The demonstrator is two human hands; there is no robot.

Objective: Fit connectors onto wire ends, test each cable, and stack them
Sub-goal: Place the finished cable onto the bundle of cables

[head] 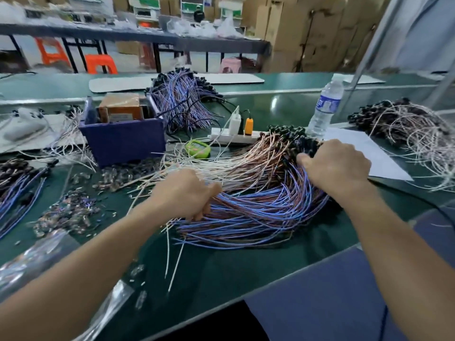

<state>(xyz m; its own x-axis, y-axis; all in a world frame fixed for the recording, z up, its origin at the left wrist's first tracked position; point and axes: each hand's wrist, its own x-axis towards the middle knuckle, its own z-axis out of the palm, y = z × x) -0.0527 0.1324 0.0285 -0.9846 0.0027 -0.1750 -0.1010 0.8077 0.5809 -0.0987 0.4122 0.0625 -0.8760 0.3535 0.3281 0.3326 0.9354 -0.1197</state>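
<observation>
A big fan of blue and brown cables (258, 210) lies on the green table (221, 274) in front of me, with white and copper wires (221, 166) behind it. My left hand (184, 193) grips the loose wire ends of the bundle at its left side. My right hand (337, 166) grips the black-connector end (298, 141) of the same bundle at the right. Small clear connectors (71, 210) lie scattered on the table at the left.
A purple bin (123, 139) with a box stands behind the wires. A white power strip (234, 137), a green tester (198, 148), a water bottle (325, 109) and a sheet of paper (364, 151) lie nearby. Other cable piles sit at the back (179, 99), far right (413, 129) and far left (17, 185).
</observation>
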